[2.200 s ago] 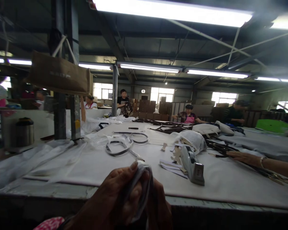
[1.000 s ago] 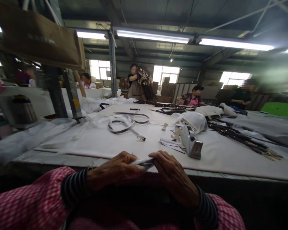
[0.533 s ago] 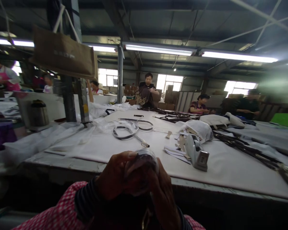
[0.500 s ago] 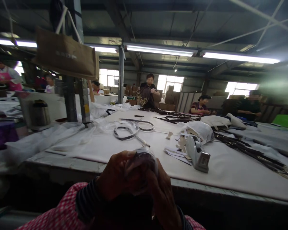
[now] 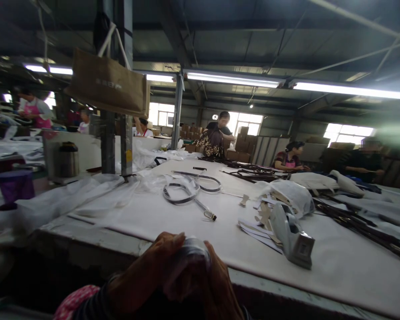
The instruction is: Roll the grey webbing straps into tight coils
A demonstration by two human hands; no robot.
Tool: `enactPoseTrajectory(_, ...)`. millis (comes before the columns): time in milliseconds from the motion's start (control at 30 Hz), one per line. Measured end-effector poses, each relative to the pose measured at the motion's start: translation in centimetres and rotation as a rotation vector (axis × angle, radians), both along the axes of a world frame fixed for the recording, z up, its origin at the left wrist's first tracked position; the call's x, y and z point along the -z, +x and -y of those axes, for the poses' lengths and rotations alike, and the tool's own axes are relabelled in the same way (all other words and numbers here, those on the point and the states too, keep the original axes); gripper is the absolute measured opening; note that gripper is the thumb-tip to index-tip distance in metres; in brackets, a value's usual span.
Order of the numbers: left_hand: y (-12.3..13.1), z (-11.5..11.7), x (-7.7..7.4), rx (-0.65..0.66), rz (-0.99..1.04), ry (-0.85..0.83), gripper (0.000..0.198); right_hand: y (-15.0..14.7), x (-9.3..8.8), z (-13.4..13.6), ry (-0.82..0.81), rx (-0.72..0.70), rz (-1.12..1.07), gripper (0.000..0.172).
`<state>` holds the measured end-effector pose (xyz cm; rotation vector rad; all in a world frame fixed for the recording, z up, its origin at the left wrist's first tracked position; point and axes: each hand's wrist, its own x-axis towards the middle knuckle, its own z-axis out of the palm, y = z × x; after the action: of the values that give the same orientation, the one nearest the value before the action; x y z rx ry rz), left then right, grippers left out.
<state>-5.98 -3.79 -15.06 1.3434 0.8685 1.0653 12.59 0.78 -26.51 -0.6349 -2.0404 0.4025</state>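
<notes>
We see both hands raised together at the near edge of the tabletop (image 5: 126, 213). The left hand (image 5: 146, 275) and the right hand (image 5: 210, 289) are clenched on one small bundle of pale strap (image 5: 193, 249), which sits between them, pressed under the left fingers (image 5: 173, 242) and against the right fingers (image 5: 211, 262). How far the strap runs below the hands we cannot tell; that area is dark.

Beyond the fingers, on the white cloth cover, lies a looped dark strap (image 5: 186, 193) with a small metal clasp (image 5: 210, 216) at its near end. It is apart from both hands. To the right of the fingers stands a grey tape dispenser (image 5: 291, 235), resting on a stack of flat paper pieces (image 5: 256, 226). Just behind it lies a crumpled white bag (image 5: 293, 195). Far right of the fingers, a bundle of dark straps (image 5: 360, 222) stretches across the tabletop.

Left of the fingers, a metal flask (image 5: 68, 160) stands near a post, and a brown bag (image 5: 108, 86) hangs above. Other people (image 5: 291, 158) work at the far side.
</notes>
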Motion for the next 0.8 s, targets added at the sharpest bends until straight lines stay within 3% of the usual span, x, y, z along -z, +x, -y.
enactPoseTrajectory(100,-0.7,1.3,-1.2,0.080,0.050,-0.032,0.055,-0.6,-3.4,0.3,-0.029,-0.116,0.004,0.026)
enactPoseTrajectory(200,-1.0,2.0,-0.5,0.050,0.209,-0.151,0.043,-1.7,-5.0,0.1,0.035,-0.198,-0.011,0.028)
enactPoseTrajectory(333,-1.2,1.8,2.9,-0.218,0.353,-0.199,0.042,-2.5,-4.0,-0.5,0.177,-0.117,-0.082,0.032)
enactPoseTrajectory(433,-1.6,1.5,4.3,-0.216,0.200,-0.082,0.039,-1.6,-3.2,-0.5,0.220,-0.006,-0.012,0.028)
enactPoseTrajectory(500,-2.1,1.5,3.6,-0.123,0.014,-0.009,0.040,-0.7,-3.4,-0.3,0.243,0.050,0.127,0.022)
enactPoseTrajectory(633,-3.0,0.5,-0.6,0.041,-0.389,0.091,0.045,0.0,-5.5,-1.0,0.471,0.167,0.417,0.017)
enactPoseTrajectory(733,-3.7,-1.8,-2.8,0.005,-0.710,0.271,0.035,-0.7,-7.4,-3.7,0.678,0.154,0.521,0.018)
enactPoseTrajectory(800,-4.1,-3.9,-2.5,-0.053,-0.834,0.444,0.030,-1.2,-7.9,-6.1,0.720,0.134,0.554,0.019)
